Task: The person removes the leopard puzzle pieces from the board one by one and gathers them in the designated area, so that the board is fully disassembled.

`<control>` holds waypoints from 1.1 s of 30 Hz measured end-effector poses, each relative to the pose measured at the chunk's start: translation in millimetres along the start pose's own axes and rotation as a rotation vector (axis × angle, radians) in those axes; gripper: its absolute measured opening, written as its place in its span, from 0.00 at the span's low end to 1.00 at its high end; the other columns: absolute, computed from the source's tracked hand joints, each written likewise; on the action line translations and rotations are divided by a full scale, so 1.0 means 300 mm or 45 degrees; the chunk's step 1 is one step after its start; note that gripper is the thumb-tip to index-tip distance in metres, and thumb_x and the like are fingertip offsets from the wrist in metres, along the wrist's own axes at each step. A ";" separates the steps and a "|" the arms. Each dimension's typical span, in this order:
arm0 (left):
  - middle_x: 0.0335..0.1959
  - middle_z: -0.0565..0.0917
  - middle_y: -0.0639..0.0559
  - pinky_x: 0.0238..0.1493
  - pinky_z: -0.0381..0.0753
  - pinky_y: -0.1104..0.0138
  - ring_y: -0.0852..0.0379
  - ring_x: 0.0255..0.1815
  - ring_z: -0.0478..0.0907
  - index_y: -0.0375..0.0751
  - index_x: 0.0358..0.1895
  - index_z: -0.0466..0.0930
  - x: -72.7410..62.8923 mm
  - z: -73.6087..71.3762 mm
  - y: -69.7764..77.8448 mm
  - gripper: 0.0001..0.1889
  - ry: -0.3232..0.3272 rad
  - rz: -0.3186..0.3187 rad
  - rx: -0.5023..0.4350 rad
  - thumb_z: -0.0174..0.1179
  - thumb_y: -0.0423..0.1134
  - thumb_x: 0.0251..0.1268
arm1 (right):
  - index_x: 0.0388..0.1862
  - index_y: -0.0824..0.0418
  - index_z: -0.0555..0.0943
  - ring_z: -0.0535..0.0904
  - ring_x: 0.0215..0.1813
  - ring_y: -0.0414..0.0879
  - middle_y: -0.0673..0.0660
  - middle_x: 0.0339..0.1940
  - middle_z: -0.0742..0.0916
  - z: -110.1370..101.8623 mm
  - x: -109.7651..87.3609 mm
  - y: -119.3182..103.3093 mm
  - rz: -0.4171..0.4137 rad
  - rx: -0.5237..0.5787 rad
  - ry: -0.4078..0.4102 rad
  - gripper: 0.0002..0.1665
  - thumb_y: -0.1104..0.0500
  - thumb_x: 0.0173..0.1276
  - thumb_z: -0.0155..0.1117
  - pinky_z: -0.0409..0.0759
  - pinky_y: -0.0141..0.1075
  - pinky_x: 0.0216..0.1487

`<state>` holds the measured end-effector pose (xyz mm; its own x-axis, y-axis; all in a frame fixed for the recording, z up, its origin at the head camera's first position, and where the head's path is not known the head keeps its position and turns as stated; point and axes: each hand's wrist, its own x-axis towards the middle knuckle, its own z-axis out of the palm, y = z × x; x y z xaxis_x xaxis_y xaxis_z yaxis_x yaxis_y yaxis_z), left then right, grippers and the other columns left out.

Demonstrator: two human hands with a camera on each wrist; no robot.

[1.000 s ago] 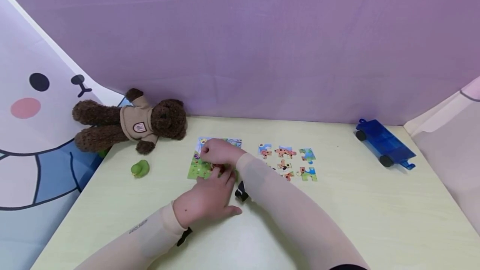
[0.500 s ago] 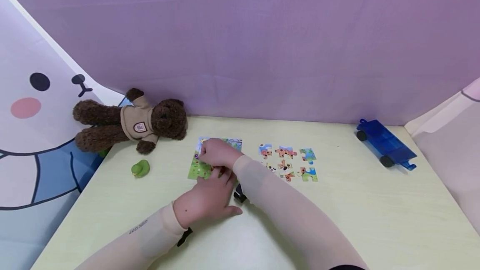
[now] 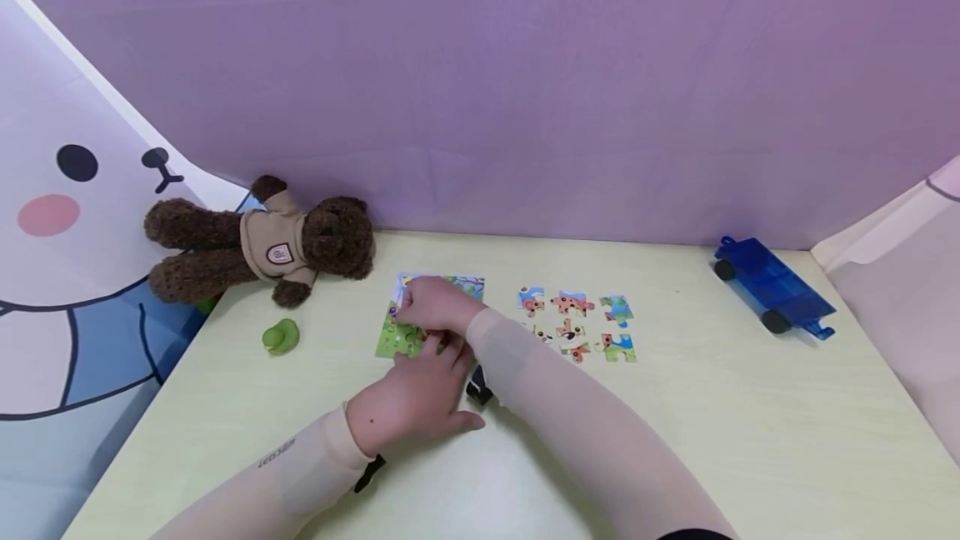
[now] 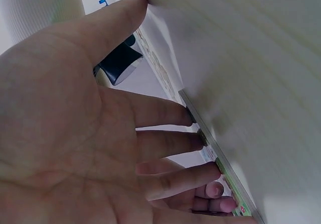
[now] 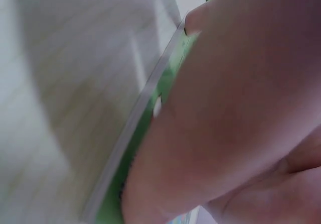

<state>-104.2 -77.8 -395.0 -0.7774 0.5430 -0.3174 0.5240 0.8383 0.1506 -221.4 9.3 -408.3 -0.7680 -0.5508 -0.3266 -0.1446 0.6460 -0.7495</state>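
Observation:
A thin, flat puzzle board [image 3: 392, 343], printed with a green and blue picture, lies on the table. My left hand [image 3: 408, 402] rests at its near right edge, fingers extended and thumb spread apart. Those fingertips [image 4: 210, 171] touch the board's edge in the left wrist view. Crossing over from the right, my right hand [image 3: 438, 305] has curled fingers low on the board and covers its middle. In the right wrist view the hand [image 5: 215, 113] hides most of the printed surface [image 5: 173, 66]. Whether it pinches a piece cannot be seen.
Several loose jigsaw pieces [image 3: 572, 303] lie in rows right of the board, partly behind my right forearm. A brown teddy bear [image 3: 279, 244] and a small green toy [image 3: 281, 337] are at left. A blue toy wagon [image 3: 772, 286] stands at far right.
My right hand and forearm have shifted slightly left, uncovering more of the loose pieces. My left hand stays in place on the board's edge.

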 end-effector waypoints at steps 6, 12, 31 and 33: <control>0.89 0.54 0.38 0.58 0.77 0.21 0.35 0.91 0.45 0.35 0.87 0.53 -0.008 -0.001 0.004 0.55 0.013 -0.002 0.006 0.64 0.68 0.71 | 0.30 0.53 0.73 0.70 0.24 0.40 0.47 0.24 0.76 -0.006 -0.018 0.006 -0.035 -0.021 -0.026 0.13 0.56 0.76 0.65 0.74 0.33 0.32; 0.88 0.57 0.36 0.57 0.78 0.22 0.33 0.90 0.50 0.33 0.85 0.56 -0.009 -0.002 0.007 0.55 0.030 -0.001 0.029 0.65 0.69 0.69 | 0.44 0.51 0.74 0.74 0.35 0.40 0.48 0.36 0.79 -0.005 -0.032 0.007 -0.070 -0.160 -0.025 0.11 0.49 0.79 0.65 0.75 0.34 0.44; 0.87 0.60 0.37 0.56 0.79 0.22 0.31 0.88 0.54 0.33 0.85 0.56 -0.003 0.003 0.004 0.56 0.044 -0.005 0.022 0.67 0.69 0.67 | 0.58 0.51 0.76 0.75 0.29 0.39 0.49 0.33 0.83 -0.003 -0.050 0.006 -0.167 -0.043 -0.054 0.11 0.60 0.80 0.59 0.77 0.33 0.42; 0.87 0.60 0.37 0.56 0.79 0.23 0.31 0.88 0.54 0.33 0.85 0.56 -0.003 0.002 0.006 0.56 0.040 -0.010 0.020 0.67 0.69 0.67 | 0.57 0.50 0.76 0.74 0.27 0.40 0.49 0.32 0.82 -0.001 -0.051 0.011 -0.165 -0.008 -0.055 0.11 0.60 0.80 0.60 0.77 0.33 0.42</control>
<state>-102.4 -76.9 -395.1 -0.7920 0.5379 -0.2886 0.5231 0.8418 0.1333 -210.3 20.2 -405.6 -0.7150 -0.6522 -0.2518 -0.2450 0.5711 -0.7835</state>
